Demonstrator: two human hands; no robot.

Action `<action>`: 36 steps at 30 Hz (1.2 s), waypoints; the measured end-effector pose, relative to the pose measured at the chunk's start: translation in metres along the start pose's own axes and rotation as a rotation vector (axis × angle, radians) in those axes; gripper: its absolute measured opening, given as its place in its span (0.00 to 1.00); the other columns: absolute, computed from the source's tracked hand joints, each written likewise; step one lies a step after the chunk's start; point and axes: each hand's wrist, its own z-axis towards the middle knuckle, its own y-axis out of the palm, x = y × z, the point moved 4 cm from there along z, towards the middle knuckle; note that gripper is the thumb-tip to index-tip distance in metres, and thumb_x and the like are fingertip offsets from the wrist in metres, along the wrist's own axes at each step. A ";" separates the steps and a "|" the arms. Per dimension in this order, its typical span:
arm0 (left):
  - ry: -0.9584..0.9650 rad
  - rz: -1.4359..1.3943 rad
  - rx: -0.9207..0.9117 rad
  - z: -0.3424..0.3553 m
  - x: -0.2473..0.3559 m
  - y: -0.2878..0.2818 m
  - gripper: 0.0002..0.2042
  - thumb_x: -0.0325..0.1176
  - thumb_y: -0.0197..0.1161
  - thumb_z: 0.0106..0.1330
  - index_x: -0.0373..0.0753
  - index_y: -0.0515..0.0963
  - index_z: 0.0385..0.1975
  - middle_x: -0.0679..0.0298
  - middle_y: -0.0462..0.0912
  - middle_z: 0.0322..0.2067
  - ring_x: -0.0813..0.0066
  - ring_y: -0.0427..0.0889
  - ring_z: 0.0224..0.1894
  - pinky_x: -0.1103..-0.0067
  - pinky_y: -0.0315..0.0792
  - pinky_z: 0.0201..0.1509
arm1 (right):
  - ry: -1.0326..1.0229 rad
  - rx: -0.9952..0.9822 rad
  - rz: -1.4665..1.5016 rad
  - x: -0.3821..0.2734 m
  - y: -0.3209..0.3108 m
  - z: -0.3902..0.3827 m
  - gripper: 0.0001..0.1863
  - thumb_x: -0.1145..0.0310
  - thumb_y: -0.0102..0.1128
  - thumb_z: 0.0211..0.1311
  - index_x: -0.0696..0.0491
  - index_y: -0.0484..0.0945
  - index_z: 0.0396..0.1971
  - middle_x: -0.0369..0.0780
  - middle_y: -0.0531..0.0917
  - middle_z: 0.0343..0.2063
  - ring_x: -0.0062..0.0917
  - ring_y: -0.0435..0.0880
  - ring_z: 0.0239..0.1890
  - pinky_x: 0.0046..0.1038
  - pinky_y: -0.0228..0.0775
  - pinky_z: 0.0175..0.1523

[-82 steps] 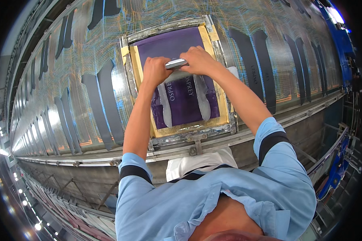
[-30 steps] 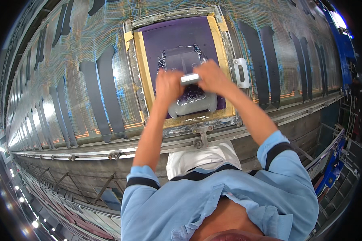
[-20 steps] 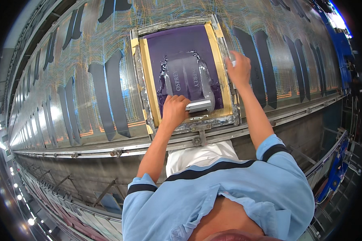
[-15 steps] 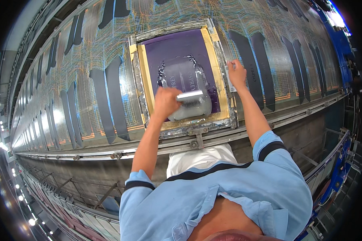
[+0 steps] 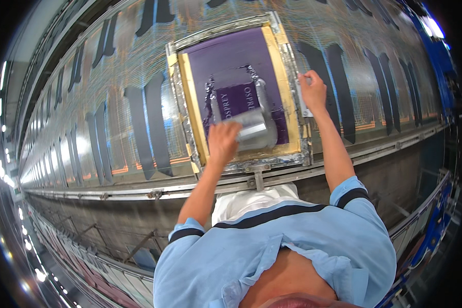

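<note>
My left hand [image 5: 224, 138] grips a metal squeegee [image 5: 253, 128], blurred, over the lower middle of a purple printing screen [image 5: 215, 56]. Grey ink [image 5: 271, 134] forms thick streaks around a purple centre with pale lettering. The screen sits in a worn metal frame [image 5: 304, 150] lined with yellow tape [image 5: 269, 46]. At the frame's right side, my right hand [image 5: 314, 92] has curled fingers on a white handle [image 5: 304, 107].
The screen rests on a long table [image 5: 182, 156] with pairs of dark fabric pieces [image 5: 156, 128] in rows. A metal rail [image 5: 128, 194] runs along the near edge. Blue machinery [image 5: 436, 77] stands at the far right; another rack lies lower left.
My right hand has left the squeegee for the side handle. My left hand alone moves the squeegee within the screen's lower part. The purple centre shows more clearly than half a second ago.
</note>
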 end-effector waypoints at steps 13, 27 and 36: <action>-0.041 0.062 -0.163 -0.029 0.070 -0.057 0.25 0.22 0.73 0.36 0.43 0.84 0.41 0.69 0.86 0.42 0.67 0.80 0.44 0.69 0.70 0.51 | -0.066 0.024 0.258 0.043 0.030 -0.021 0.14 0.56 0.64 0.67 0.53 0.78 0.34 0.47 0.83 0.25 0.45 0.84 0.29 0.41 0.72 0.39; 0.012 -0.001 -0.253 -0.047 0.046 -0.040 0.22 0.24 0.76 0.35 0.45 0.82 0.36 0.70 0.86 0.37 0.68 0.80 0.38 0.69 0.66 0.45 | 0.006 0.021 0.072 0.053 0.033 -0.006 0.15 0.53 0.64 0.66 0.51 0.80 0.37 0.50 0.86 0.30 0.52 0.85 0.37 0.45 0.73 0.42; -0.001 -0.026 -0.261 0.107 -0.068 -0.008 0.13 0.35 0.80 0.46 0.44 0.87 0.33 0.63 0.87 0.30 0.63 0.85 0.36 0.66 0.68 0.45 | -0.516 -0.323 0.074 -0.055 0.043 0.009 0.19 0.49 0.66 0.65 0.51 0.85 0.41 0.39 0.87 0.40 0.38 0.81 0.53 0.40 0.69 0.57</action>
